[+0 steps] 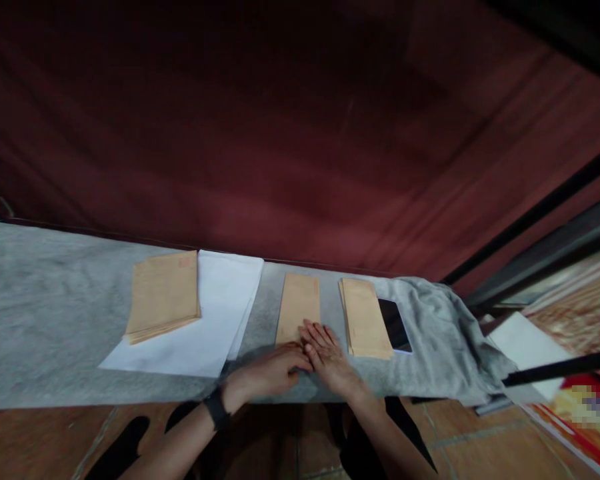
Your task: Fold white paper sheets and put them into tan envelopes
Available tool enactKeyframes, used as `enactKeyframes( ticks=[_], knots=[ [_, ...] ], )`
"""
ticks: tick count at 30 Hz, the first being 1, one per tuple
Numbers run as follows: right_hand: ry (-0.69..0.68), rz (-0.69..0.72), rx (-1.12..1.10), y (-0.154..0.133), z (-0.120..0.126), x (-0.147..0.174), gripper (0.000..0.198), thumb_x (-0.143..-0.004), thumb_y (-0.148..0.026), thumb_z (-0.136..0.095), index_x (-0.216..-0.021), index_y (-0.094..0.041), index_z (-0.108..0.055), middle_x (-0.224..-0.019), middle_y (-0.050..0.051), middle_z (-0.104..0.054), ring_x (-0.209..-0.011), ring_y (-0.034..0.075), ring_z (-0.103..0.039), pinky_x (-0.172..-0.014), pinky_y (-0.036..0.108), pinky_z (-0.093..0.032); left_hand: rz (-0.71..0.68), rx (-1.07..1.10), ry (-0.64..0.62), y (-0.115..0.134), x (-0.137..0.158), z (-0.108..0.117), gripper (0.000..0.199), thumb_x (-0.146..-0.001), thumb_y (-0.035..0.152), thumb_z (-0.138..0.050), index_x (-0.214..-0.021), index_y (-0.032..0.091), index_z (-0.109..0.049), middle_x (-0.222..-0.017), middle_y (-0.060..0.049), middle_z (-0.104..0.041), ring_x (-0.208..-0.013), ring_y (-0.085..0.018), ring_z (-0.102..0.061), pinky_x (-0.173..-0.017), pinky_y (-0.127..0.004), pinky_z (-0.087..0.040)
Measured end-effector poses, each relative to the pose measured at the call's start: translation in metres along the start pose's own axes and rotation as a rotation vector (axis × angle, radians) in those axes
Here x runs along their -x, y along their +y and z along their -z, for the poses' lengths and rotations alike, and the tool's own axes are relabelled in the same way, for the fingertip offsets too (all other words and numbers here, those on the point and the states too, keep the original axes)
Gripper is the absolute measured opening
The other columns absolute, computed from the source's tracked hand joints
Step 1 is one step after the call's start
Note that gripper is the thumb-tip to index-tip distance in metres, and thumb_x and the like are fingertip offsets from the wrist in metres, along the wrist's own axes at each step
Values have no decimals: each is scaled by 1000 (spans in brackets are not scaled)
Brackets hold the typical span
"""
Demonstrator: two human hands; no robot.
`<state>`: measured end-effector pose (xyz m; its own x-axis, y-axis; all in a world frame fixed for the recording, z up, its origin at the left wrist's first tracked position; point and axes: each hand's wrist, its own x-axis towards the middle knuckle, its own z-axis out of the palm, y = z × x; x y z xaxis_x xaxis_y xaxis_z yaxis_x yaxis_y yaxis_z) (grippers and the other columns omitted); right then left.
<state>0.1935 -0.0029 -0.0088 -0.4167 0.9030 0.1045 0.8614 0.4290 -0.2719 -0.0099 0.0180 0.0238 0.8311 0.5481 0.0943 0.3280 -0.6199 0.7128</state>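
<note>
Cloth-covered desk, dk. red backdrop. Single env. extends fwd. from R grip, laid flat on near end; L grip curled alongside, hold: can't tell. Env. appears in progress; L stack, R stack flank both grips, done vs. remaining unclear.

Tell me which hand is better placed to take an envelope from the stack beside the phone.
Probably the right hand: at the middle envelope's near end, it lies closer to the envelope stack beside the phone. The left hand would have to cross past it.
</note>
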Motion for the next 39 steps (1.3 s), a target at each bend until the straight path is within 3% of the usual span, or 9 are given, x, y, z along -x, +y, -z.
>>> enactKeyframes(
  ticks=[3, 5, 9, 12, 15, 20, 25, 32, 39],
  knots=[
    [52, 16, 7, -5, 1, 4, 47, -107, -34, -28, -154, -28, -31, -159, 0, -33, -147, 19, -31, -122, 45, -25, 171, 87, 115, -8, -9, 9, 37, -77, 3, -43, -87, 23, -73, -91, 0, -76, -87, -15, -69, -87, -26, -50],
    [98, 29, 21, -8, 0, 4, 48, -106, -35, -33, -154, -28, -31, -158, 1, -35, -146, 20, -34, -121, 46, -26, 268, 74, 262, -13, -17, 13, 31, -80, 5, -43, -79, 21, -69, -82, 0, -73, -79, -14, -67, -81, -26, -51],
    [180, 31, 24, -10, -5, 4, 49, -103, -30, -43, -151, -26, -38, -155, 4, -42, -143, 22, -40, -120, 47, -30, 281, -86, 505, -21, -34, 9, 25, -91, 16, -42, -96, 20, -67, -100, -6, -72, -97, -18, -65, -90, -32, -51],
    [220, 20, -23, -10, -10, 1, 44, -98, -22, -49, -142, -21, -52, -147, 6, -54, -140, 24, -43, -118, 47, -34, 232, -256, 472, -26, -45, -2, 32, -98, 26, -42, -121, 18, -61, -131, -11, -64, -125, -21, -56, -108, -38, -42],
    [235, 5, -115, -7, -10, -5, 40, -93, -13, -52, -131, -17, -62, -133, 9, -65, -132, 23, -52, -117, 43, -38, 224, -432, 366, -31, -55, -11, 41, -101, 36, -37, -136, 19, -53, -148, -11, -52, -139, -22, -44, -117, -44, -32],
    [241, 10, -246, -4, 1, -17, 39, -87, -4, -51, -119, -18, -67, -119, 8, -70, -118, 22, -61, -110, 38, -45, 246, -563, 290, -42, -72, -10, 49, -104, 38, -24, -144, 20, -47, -153, -7, -47, -145, -19, -35, -121, -44, -23],
    [255, -73, -254, -5, 4, -21, 36, -85, -3, -48, -106, -21, -71, -112, 7, -72, -107, 22, -66, -101, 35, -51, 295, -586, 288, -55, -89, -3, 51, -104, 38, -24, -148, 21, -43, -156, -5, -43, -147, -19, -31, -122, -44, -20],
    [214, -119, -222, -4, 2, -24, 39, -86, -8, -46, -110, -25, -71, -120, 4, -71, -110, 21, -65, -101, 34, -50, 378, -579, 376, -64, -106, 0, 49, -103, 37, -30, -150, 26, -40, -157, -2, -40, -148, -21, -29, -123, -48, -16],
    [215, -109, -245, -6, 1, -20, 39, -88, -11, -45, -118, -22, -69, -124, 7, -68, -115, 23, -62, -105, 40, -47, 525, -637, 459, -69, -115, -1, 52, -101, 38, -32, -148, 20, -43, -158, -8, -38, -149, -24, -28, -123, -47, -15]
  ],
)
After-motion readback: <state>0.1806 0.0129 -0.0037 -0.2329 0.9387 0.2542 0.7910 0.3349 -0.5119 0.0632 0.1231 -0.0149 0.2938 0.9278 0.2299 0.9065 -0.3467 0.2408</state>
